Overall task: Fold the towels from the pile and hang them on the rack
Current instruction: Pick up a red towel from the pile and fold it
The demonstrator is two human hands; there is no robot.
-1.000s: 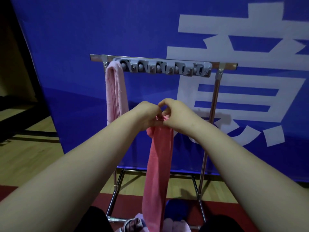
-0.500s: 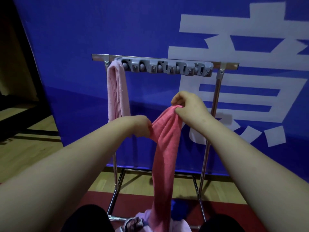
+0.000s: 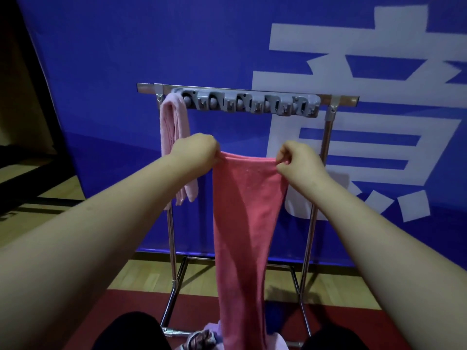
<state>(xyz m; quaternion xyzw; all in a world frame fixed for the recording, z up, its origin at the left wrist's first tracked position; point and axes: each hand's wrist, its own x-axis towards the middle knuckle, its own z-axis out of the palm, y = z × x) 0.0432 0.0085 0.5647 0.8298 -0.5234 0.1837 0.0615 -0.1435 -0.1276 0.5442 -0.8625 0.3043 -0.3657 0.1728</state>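
Towel (image 3: 247, 210), the coral-pink one, is up in the air in front of the rack (image 3: 328, 137), not on it yet. The person's holding it with two bare hands. Left grip (image 3: 197, 152) has its fingers curled round the top left corner. Right grip (image 3: 298, 160) pinches the top right corner between thumb and fingers, so both are closed on cloth. The top edge is stretched pretty much level between them, well below the rack's top bar. The rest hangs straight down as one long strip. The bottom end drops between the person's knees (image 3: 131, 329) toward the pile (image 3: 202, 337) on the floor, and I can't tell if it touches.

A pale towel (image 3: 174, 127) is already draped over the left end of the bar, folded narrow, with its lower part partly hidden behind the left wrist. A grey clip strip (image 3: 247, 103) runs along the bar from just beside that towel nearly to the right post.

Behind the rack is a blue banner (image 3: 126, 59) with big white characters. The floor (image 3: 25, 218) is wood, with a red mat (image 3: 126, 299) under the rack's feet.
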